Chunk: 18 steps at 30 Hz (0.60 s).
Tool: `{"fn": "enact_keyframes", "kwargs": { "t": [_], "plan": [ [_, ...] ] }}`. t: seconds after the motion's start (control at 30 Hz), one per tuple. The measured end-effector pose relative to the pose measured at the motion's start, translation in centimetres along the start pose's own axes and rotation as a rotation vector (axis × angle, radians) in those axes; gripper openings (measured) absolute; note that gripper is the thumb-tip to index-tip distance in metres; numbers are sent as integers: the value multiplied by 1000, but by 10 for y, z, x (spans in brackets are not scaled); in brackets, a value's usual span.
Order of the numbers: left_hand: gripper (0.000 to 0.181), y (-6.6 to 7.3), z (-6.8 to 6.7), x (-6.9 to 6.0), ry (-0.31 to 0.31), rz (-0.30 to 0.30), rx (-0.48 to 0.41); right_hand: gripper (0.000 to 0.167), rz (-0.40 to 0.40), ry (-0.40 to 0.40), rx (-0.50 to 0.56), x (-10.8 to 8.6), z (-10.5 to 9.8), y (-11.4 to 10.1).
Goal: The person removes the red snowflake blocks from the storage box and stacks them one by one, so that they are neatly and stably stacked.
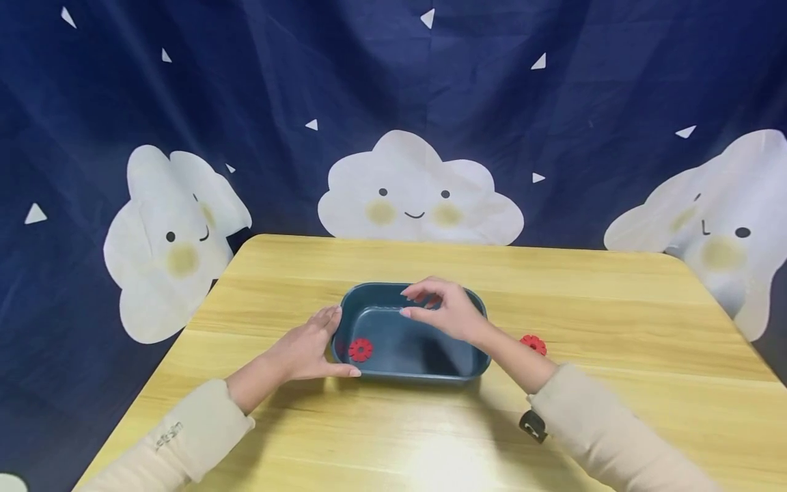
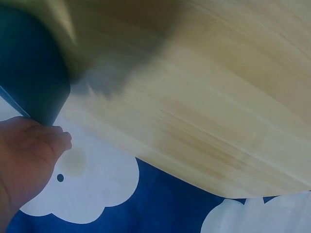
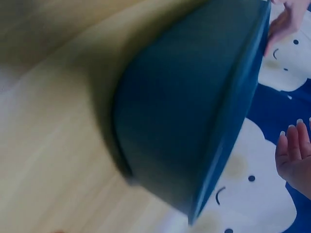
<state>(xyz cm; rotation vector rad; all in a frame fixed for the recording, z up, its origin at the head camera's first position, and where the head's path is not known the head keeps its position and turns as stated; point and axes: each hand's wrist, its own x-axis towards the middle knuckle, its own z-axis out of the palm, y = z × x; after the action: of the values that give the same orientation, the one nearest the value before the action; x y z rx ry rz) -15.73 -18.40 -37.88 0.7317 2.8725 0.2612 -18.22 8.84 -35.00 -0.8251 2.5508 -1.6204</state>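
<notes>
A dark teal rectangular basin point(image 1: 402, 377) with rounded corners sits on the table. My left hand point(image 1: 309, 347) holds its left end, the fingers along the left wall and the thumb over the front rim. Above the basin, my right hand point(image 1: 449, 309) hovers with bent fingers and the thumb apart. Nothing shows between them; in the right wrist view those fingers point(image 3: 293, 145) look fairly straight. A red flower-shaped plastic disc point(image 1: 360, 350) lies inside the basin at its front left. Another red disc point(image 1: 533, 344) is on the table, right of the basin and partly behind my right forearm.
The wood-grain table point(image 1: 295, 287) has rounded far corners. Behind it hangs a dark blue curtain point(image 1: 369, 75) with smiling white clouds and small triangles. A small black object point(image 1: 532, 426) shows beside my right sleeve cuff.
</notes>
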Motion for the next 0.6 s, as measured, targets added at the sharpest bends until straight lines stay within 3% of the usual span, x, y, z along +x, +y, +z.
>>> {"fn": "enact_keyframes", "kwargs": {
  "t": [0.4,0.6],
  "plan": [
    [115,0,-1,1,-7,1,-2,28,24,-80,48,12,43,13],
    [114,0,1,1,-4,0,-9,33,24,-120,11,16,61,28]
  ]
}}
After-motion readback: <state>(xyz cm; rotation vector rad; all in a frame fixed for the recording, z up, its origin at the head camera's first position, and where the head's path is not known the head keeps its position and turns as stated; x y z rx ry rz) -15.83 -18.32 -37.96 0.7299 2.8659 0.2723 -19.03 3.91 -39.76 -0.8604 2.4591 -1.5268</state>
